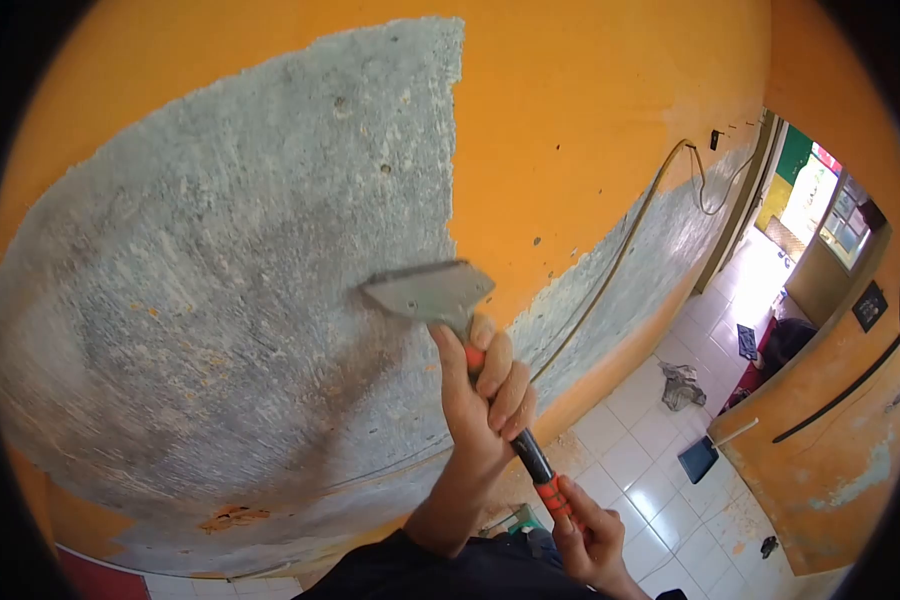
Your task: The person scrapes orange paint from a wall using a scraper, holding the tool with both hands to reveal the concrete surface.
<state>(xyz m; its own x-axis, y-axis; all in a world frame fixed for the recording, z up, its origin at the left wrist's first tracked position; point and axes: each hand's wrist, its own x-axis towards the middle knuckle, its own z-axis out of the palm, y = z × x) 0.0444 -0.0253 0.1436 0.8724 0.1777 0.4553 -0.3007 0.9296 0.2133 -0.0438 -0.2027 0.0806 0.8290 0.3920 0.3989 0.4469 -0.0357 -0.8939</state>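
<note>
A wide metal scraper blade (430, 290) lies against the wall, where bare grey plaster (260, 250) meets orange paint (560, 110). Just below the blade, my left hand (482, 395) is wrapped round the upper part of the scraper's black and red handle (533, 457). Lower down, my right hand (590, 535) grips the red end of that same handle. The handle slants down to the right between both hands.
A yellowish cable (625, 245) hangs along the wall to the right. On the tiled floor (660, 495) lie a crumpled grey cloth (681, 387) and a dark dustpan (699, 460). A doorway (810, 200) stands open at the upper right; a dark-haired person (788, 343) is low near it.
</note>
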